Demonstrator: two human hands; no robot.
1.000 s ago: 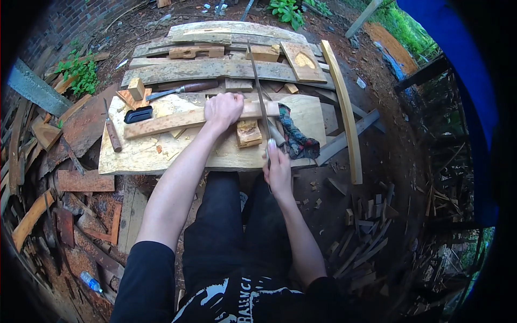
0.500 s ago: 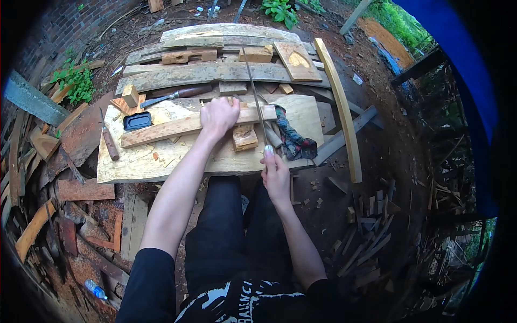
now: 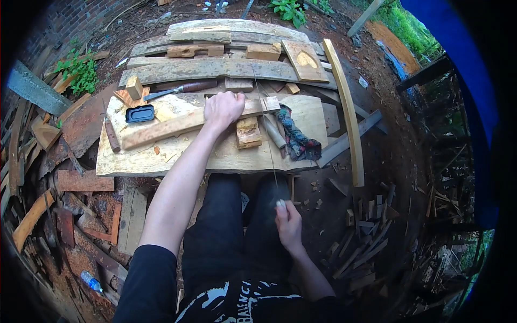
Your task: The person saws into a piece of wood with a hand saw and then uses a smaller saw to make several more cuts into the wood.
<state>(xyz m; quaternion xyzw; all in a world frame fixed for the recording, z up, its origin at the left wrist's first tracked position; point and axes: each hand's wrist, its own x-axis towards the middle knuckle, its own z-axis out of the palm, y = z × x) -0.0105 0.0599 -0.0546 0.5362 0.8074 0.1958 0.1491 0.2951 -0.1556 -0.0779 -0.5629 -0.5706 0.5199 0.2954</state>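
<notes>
My left hand (image 3: 223, 112) is closed over a long wooden strip (image 3: 167, 128), pressing it down near its right part. The strip lies slantwise on a thick pale board (image 3: 199, 157), and its right end rests over a small wood block (image 3: 247, 133). Down by my right thigh, my right hand (image 3: 289, 225) grips the handle of a saw (image 3: 273, 161). Its long thin blade, seen nearly edge-on and blurred, crosses the strip close to its right end. A round wooden handle (image 3: 274, 133) and a crumpled dark patterned cloth (image 3: 296, 137) lie just right of the blade.
On the board's left are a black tray (image 3: 139, 114), a chisel (image 3: 111, 134) and an upright block (image 3: 134, 87). A wooden-handled knife (image 3: 188, 86) lies behind. Weathered planks (image 3: 204, 72) and a heart-marked board (image 3: 306, 61) stand beyond. A long batten (image 3: 346, 113) crosses the right side.
My right hand has pulled the saw back toward my body and down. My left hand stays on the wooden strip. The whole view has shifted slightly.
</notes>
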